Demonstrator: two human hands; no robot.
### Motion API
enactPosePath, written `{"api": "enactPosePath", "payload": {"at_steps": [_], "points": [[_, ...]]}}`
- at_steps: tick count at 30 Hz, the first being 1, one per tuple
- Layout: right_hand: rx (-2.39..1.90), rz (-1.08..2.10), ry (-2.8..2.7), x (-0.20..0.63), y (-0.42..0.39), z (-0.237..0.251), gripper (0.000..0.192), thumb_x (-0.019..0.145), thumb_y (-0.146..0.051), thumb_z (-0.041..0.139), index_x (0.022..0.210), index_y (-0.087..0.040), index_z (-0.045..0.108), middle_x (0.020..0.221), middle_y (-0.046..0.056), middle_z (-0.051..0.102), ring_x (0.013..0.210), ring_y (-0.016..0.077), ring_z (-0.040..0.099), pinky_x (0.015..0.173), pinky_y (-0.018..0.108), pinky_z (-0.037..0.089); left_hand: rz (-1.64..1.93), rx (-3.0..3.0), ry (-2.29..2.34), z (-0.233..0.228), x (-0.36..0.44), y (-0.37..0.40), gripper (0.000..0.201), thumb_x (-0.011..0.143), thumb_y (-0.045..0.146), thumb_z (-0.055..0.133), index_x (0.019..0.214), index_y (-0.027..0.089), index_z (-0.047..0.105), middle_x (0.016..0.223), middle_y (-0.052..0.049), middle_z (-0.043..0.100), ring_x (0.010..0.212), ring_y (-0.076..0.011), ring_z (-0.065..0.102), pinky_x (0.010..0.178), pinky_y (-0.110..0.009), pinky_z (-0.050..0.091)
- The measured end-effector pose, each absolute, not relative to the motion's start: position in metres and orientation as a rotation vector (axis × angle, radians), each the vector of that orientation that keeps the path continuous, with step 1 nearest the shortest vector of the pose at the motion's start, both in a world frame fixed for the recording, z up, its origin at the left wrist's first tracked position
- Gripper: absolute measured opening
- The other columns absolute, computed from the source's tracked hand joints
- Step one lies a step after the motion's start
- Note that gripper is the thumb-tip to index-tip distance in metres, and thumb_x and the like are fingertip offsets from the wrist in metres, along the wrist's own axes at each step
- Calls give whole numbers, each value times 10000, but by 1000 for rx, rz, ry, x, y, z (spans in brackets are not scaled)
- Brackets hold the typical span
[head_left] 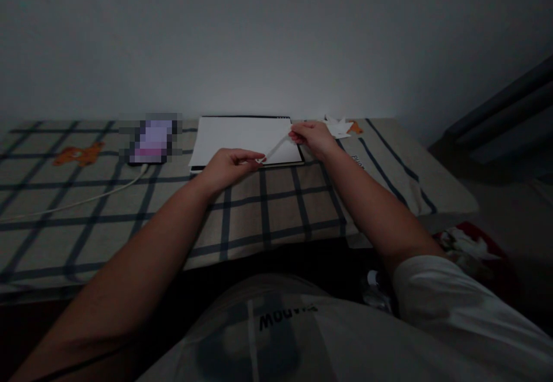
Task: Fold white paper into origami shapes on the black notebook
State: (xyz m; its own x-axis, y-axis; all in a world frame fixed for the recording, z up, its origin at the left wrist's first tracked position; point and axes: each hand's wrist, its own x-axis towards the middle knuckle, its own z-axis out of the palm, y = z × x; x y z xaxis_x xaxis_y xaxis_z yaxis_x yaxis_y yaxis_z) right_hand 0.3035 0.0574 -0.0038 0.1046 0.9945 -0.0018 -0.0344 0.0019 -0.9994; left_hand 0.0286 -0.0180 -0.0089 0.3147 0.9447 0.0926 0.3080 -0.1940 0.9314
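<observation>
A thin pale strip (277, 147), perhaps paper, slants between my two hands above a white sheet. My left hand (231, 166) pinches its lower end between thumb and fingertips, close to the front edge of the sheet. The upper end is pinched by my right hand (314, 135), farther back and to the right. Underneath lies the white sheet (239, 137), on a dark-edged pad or book on the checked tablecloth (276, 197). The exact material of the strip is too dim to make out.
To the left, a phone (152, 139) with a lit, blurred screen is joined to a white cable (93, 199). Crumpled white paper (337, 126) lies right of the pad. A red bin (496, 267) and a clear bottle (375, 290) stand below the table's right side. The wall (259, 42) rises behind.
</observation>
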Motion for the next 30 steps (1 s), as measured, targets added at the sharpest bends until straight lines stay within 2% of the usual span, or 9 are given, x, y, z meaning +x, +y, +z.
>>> {"api": "enactPosePath", "payload": {"at_steps": [3,7,13,15,18,20,24,27,30], "points": [[-1225,1112,-1142,305,61,-8,274,964,-87,807,712,-184,761,706,5,775,653,93,669,670,187,550,931,1797,1151,-10,28,-20,356,882,349,887,1218,249,946,1091,-75,928,1036,-250,856,1050,-383,674],[-1188,1055,-1246,307,64,-15,260,954,-121,818,706,-192,787,719,11,786,665,109,658,684,222,541,978,1968,1189,-10,29,-18,271,889,356,869,1128,267,961,1059,-80,923,961,-243,836,973,-363,668],[-1210,894,-1426,309,65,-20,196,940,-231,846,745,-208,837,722,6,791,694,138,641,709,268,522,955,2149,1139,-11,25,-11,236,974,406,788,1096,303,962,1073,-79,911,1033,-258,812,1025,-386,636],[-1200,867,-1467,307,63,-19,177,936,-268,861,770,-210,852,743,10,806,715,145,660,730,279,532,973,2218,1062,-13,23,-8,242,983,418,781,1098,301,959,1068,-83,879,1010,-242,779,983,-379,626],[-1157,891,-1511,302,57,-16,151,927,-282,873,795,-208,864,789,22,832,739,145,684,767,287,551,1048,2308,1003,-15,21,-5,232,956,419,805,1088,304,956,1148,-86,793,992,-216,715,896,-357,608],[-1118,935,-1526,298,52,-14,146,921,-288,877,800,-207,866,804,28,839,748,145,693,778,291,558,1085,2333,1002,-14,21,-4,224,956,415,803,1081,304,952,1246,-93,772,1062,-226,708,932,-370,607],[-1047,977,-1608,292,45,-12,165,895,-347,891,810,-207,874,800,28,838,775,152,706,813,298,576,1115,2323,988,-12,23,-8,257,1011,398,737,1128,291,938,1238,-88,847,1168,-258,741,1118,-418,581],[-988,1013,-1687,290,40,-12,236,867,-443,909,820,-214,879,812,28,842,792,162,704,822,308,583,1148,2224,1123,-10,26,-14,295,997,411,766,1213,283,922,1185,-81,881,1100,-252,759,1074,-383,600],[-926,1050,-1755,288,37,-10,318,844,-532,919,828,-217,882,821,34,842,794,165,699,793,306,568,1185,2098,1193,-8,30,-17,448,942,421,836,1360,264,878,1157,-66,890,1015,-226,770,1028,-343,610]]}}
